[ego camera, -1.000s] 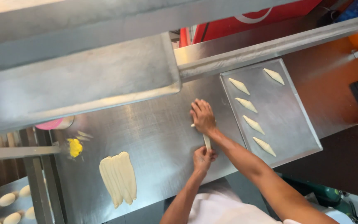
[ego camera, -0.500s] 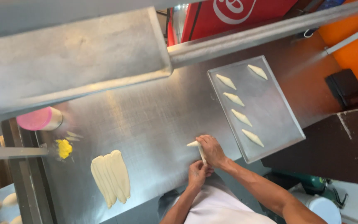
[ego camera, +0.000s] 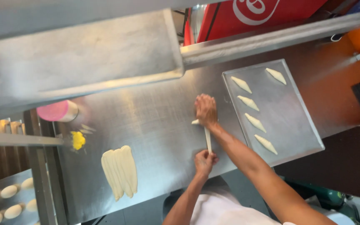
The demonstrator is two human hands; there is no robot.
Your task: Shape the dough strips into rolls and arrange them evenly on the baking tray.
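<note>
A thin strip of pale dough lies stretched on the steel worktable, running away from me. My left hand pinches its near end at the table's front edge. Palm down, my right hand presses on its far, wider end. To the right, a flat metal tray carries several pointed rolled dough pieces in two columns.
A pile of flat dough strips lies to the left of my hands. Farther left are a yellow lump and a pink-lidded container. A raised steel shelf overhangs the back. Round dough balls sit at lower left.
My right hand has moved away from me over the table, and the dough strip now stretches long between both hands. The left hand stays at the near end.
</note>
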